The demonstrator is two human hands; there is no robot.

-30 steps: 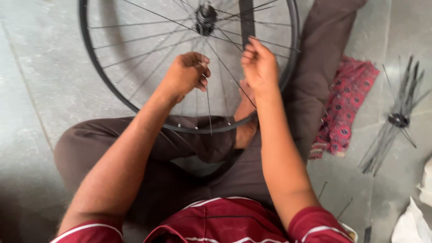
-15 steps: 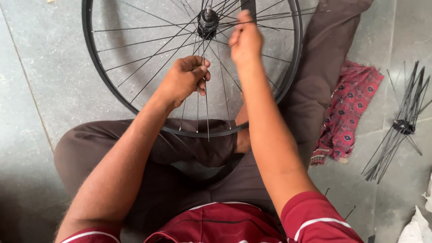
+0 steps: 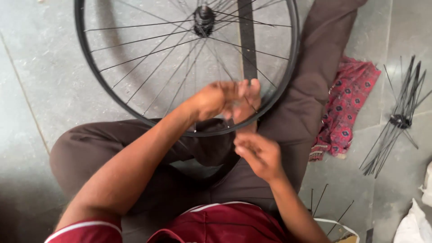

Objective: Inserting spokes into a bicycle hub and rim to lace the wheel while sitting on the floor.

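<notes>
- A person seated on the grey tiled floor (image 3: 40, 90) works on a black bicycle wheel (image 3: 135, 110), its rim resting across the lap and the hub (image 3: 204, 18) toward the far edge of the floor.
- The left hand (image 3: 218, 99), motion-blurred, sits among the spokes (image 3: 153, 67) at the near rim; whether it grips one cannot be told.
- The right hand (image 3: 260, 155) hovers just below the rim, fingers loosely curled and holding nothing visible.
- A red patterned cloth (image 3: 346, 108) lies on the floor to the right, beside a bundle of loose spokes (image 3: 398, 119).
</notes>
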